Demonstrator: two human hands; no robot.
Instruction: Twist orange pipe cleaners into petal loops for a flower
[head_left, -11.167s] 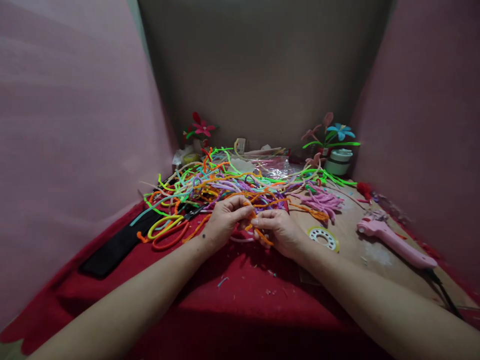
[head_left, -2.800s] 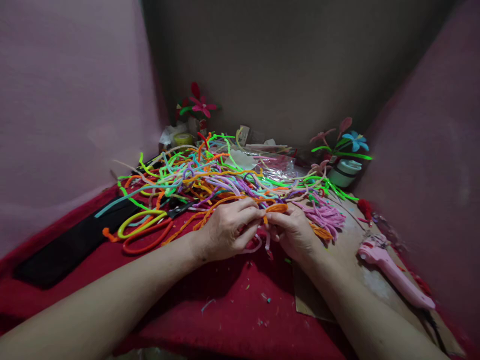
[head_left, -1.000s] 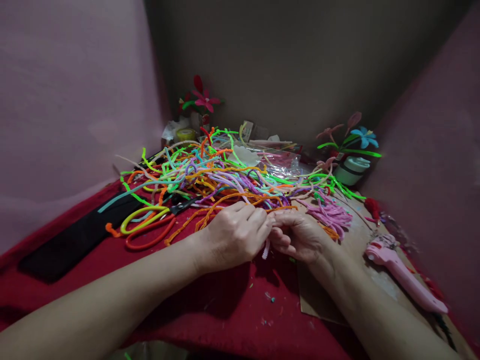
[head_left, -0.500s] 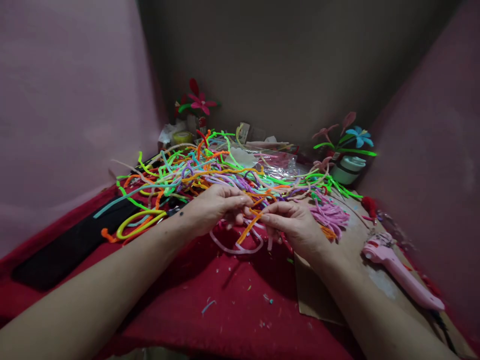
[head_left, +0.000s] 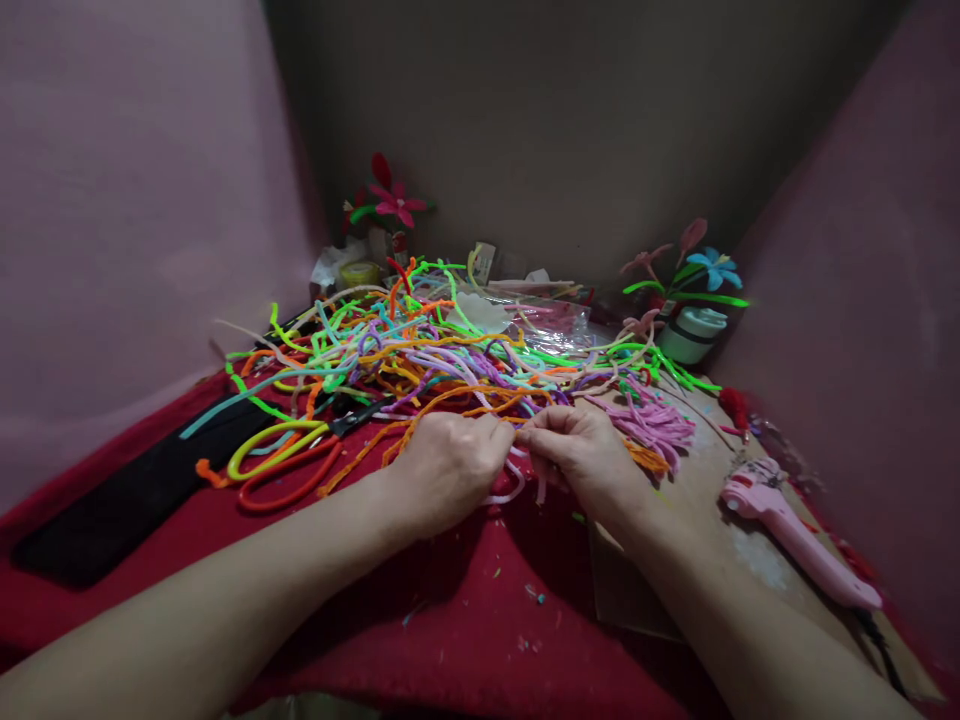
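The scissors (head_left: 307, 447) are turned handles outward, the fuzzy stems (head_left: 435, 360) heaped in the middle and the glue gun (head_left: 795, 535) set far right, presumably for easy reach. The left hand (head_left: 446, 472) is curled tight beside the right hand (head_left: 589, 460), whose thumb and forefinger are pinched; whatever is gripped is hidden.

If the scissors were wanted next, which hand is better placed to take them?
Likely the left hand: the scissors lie on its side, just beyond the left forearm, whereas the right hand is farther off.
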